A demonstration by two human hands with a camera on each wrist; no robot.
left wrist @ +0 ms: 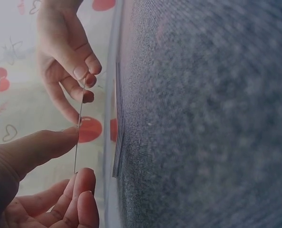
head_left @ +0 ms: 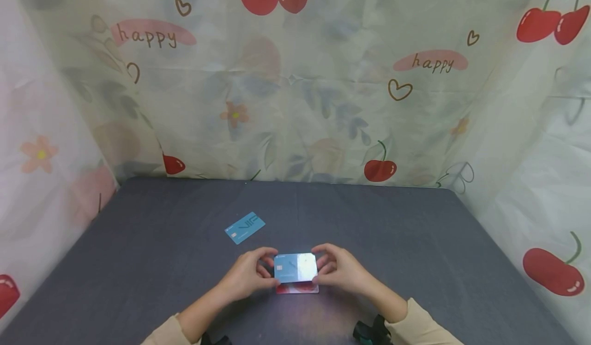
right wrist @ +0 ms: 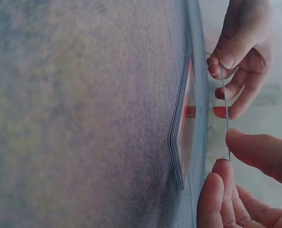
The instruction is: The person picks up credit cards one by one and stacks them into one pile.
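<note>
A light blue bank-style card (head_left: 285, 269) with a chip is held level in the air, with a bright glare on its right half. My left hand (head_left: 248, 275) pinches its left end between thumb and fingers. On the opposite end, the thumb and fingers of my right hand (head_left: 340, 271) grip it in the same way. Below it a stack of cards (head_left: 298, 288) with a red patterned top lies on the table; both wrist views show the stack's layered edge (left wrist: 119, 128) and a gap under the held card (right wrist: 226, 102).
Another blue card (head_left: 244, 228), with large dark lettering and a chip, lies at an angle beyond my left hand. Dark grey cloth covers the table (head_left: 392, 232). Cherry-printed curtains (head_left: 295, 129) hang behind and at both sides.
</note>
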